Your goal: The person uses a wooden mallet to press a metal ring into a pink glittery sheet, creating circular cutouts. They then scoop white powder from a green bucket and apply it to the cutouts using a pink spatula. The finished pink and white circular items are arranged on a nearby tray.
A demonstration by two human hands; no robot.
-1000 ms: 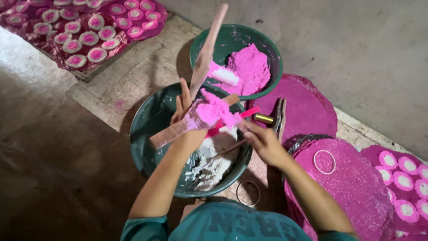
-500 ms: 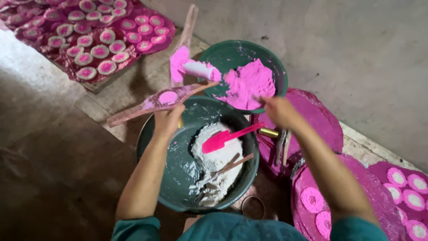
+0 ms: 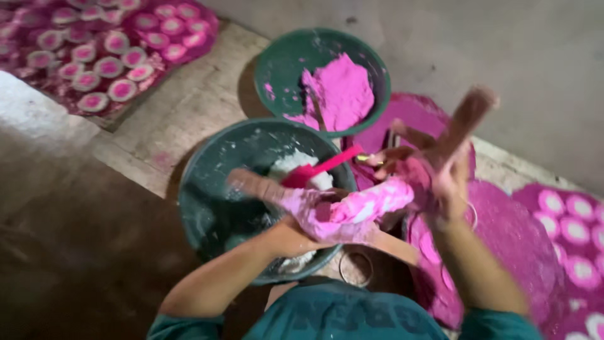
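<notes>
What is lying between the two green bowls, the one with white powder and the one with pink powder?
Nothing lies between them: in the head view the white-powder bowl and the pink-powder bowl nearly touch rims. Only a pink spatula pokes over the near bowl's rim there.

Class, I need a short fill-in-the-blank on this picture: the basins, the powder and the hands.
1. The far basin holds ____ powder.
2. The near basin holds ____ powder.
3. The left hand grips a pink-smeared wooden ____.
4. The spatula in the near basin is ____.

Missing words: pink; white; mould; pink
</notes>
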